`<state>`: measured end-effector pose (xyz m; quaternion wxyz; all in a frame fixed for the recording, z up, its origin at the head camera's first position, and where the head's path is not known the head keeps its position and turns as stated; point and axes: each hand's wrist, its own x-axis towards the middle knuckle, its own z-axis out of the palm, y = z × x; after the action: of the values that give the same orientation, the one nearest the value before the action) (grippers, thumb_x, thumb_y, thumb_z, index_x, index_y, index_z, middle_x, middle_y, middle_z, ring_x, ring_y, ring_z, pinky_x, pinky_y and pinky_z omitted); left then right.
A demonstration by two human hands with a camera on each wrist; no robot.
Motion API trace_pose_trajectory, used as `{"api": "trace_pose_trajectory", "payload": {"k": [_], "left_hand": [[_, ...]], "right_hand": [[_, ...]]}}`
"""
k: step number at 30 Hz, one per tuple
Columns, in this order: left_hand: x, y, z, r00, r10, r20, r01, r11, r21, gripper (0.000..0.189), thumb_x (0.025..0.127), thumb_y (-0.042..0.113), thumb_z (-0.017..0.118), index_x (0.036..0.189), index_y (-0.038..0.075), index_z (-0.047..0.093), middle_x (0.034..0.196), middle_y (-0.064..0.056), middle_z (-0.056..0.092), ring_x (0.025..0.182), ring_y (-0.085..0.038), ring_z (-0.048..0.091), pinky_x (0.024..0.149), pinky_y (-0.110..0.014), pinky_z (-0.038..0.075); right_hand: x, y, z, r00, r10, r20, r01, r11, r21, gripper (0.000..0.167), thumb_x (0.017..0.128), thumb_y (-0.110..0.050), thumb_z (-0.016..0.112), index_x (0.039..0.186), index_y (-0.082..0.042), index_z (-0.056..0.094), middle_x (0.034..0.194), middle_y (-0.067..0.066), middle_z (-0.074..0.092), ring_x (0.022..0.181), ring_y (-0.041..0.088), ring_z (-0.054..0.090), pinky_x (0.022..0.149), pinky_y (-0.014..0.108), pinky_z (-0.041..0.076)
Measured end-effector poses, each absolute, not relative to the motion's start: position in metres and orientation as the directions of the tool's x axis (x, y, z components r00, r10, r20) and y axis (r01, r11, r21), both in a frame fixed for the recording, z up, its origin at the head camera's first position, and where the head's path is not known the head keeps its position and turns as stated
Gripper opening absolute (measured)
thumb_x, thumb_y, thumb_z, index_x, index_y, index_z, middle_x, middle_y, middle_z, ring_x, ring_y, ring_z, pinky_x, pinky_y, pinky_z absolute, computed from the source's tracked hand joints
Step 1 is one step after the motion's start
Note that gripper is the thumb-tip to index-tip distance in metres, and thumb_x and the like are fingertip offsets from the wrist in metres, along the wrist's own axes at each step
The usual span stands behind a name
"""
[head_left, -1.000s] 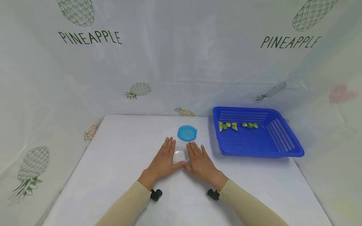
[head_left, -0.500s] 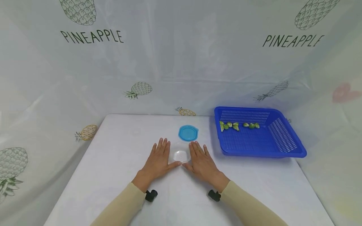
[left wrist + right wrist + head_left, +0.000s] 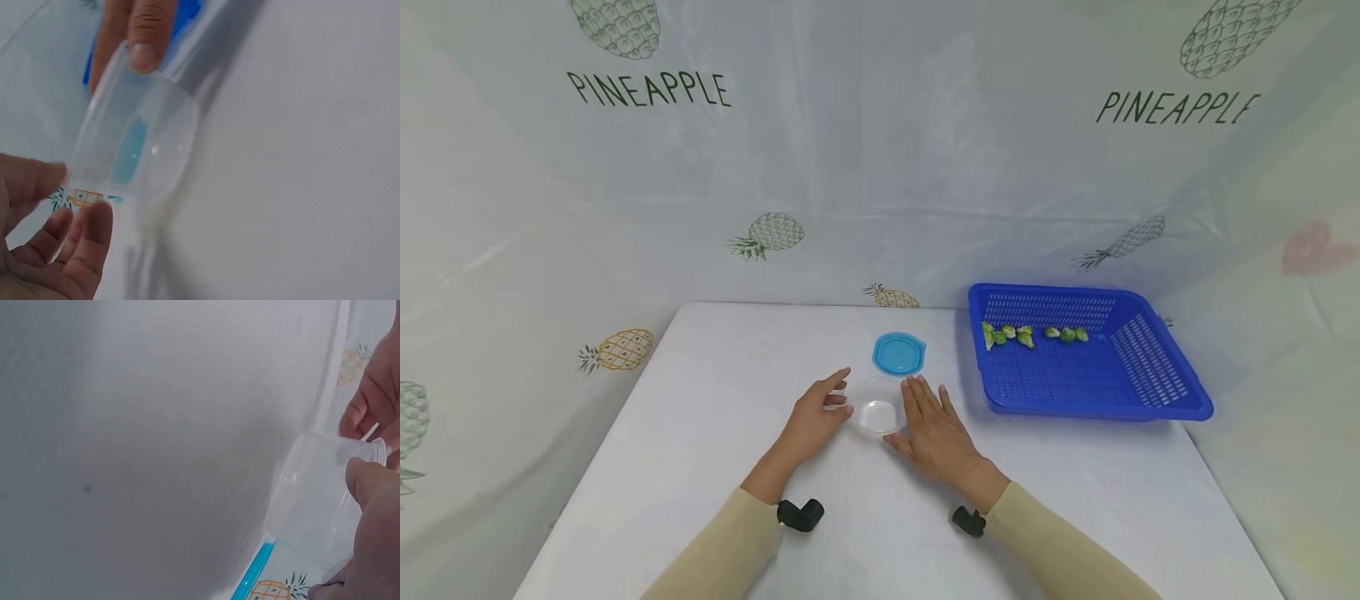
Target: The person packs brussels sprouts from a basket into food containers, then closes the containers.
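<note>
A clear round plastic container (image 3: 877,412) stands on the white table in front of a blue lid (image 3: 898,353). My right hand (image 3: 938,437) lies along its right side with straight fingers, the thumb at the near rim; the right wrist view shows the thumb (image 3: 362,478) against the container wall (image 3: 315,494). At the left rim is my left hand (image 3: 811,421), index finger stretched forward and the other fingers loosely bent. In the left wrist view, the left fingers (image 3: 87,244) are beside the rim of the container (image 3: 156,125), with no clear grip on it.
A blue perforated basket (image 3: 1090,408) stands at the right, holding several Brussels sprouts (image 3: 1026,336) along its back left. Behind the white table (image 3: 737,358) hangs a pineapple-print sheet (image 3: 880,150).
My left hand has turned from lying flat with straight fingers to a bent-fingered pose, its thumb moving left from the near rim. The right hand and container stay in place.
</note>
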<state>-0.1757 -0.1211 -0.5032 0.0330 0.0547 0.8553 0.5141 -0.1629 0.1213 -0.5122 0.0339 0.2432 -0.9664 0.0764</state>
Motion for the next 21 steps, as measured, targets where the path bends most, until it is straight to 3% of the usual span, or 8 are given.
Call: {"api": "trace_pose_trajectory", "payload": {"k": [6, 12, 21], "left_hand": [[-0.182, -0.125, -0.503, -0.985, 0.126, -0.115, -0.084, 0.226, 0.970, 0.065, 0.096, -0.003, 0.069, 0.157, 0.009, 0.051, 0.134, -0.022, 0.061, 0.098, -0.018, 0.070, 0.086, -0.034, 0.066], [-0.181, -0.124, -0.501, -0.976, 0.126, -0.177, -0.152, 0.186, 0.971, 0.060, 0.095, -0.002, 0.069, 0.152, 0.006, 0.055, 0.129, -0.023, 0.060, 0.093, -0.017, 0.068, 0.085, -0.030, 0.066], [-0.190, -0.127, -0.503, -0.952, 0.179, -0.250, -0.238, 0.086, 0.968, 0.055, 0.095, -0.006, 0.069, 0.148, 0.004, 0.060, 0.116, -0.014, 0.056, 0.090, -0.017, 0.065, 0.083, -0.028, 0.065]], "right_hand": [[-0.163, 0.122, -0.512, -0.876, -0.469, 0.113, -0.482, 0.861, -0.162, 0.093, 0.103, -0.057, 0.058, 0.164, 0.005, 0.027, 0.169, 0.024, 0.030, 0.160, 0.037, 0.026, 0.131, 0.061, 0.019], [-0.162, 0.123, -0.513, -0.878, -0.466, 0.112, -0.479, 0.862, -0.164, 0.093, 0.103, -0.058, 0.058, 0.164, 0.004, 0.026, 0.170, 0.023, 0.029, 0.160, 0.036, 0.025, 0.132, 0.060, 0.018], [-0.164, 0.123, -0.515, -0.875, -0.467, 0.124, -0.483, 0.854, -0.193, 0.093, 0.103, -0.056, 0.060, 0.164, 0.005, 0.026, 0.170, 0.024, 0.028, 0.160, 0.037, 0.025, 0.132, 0.060, 0.018]]}}
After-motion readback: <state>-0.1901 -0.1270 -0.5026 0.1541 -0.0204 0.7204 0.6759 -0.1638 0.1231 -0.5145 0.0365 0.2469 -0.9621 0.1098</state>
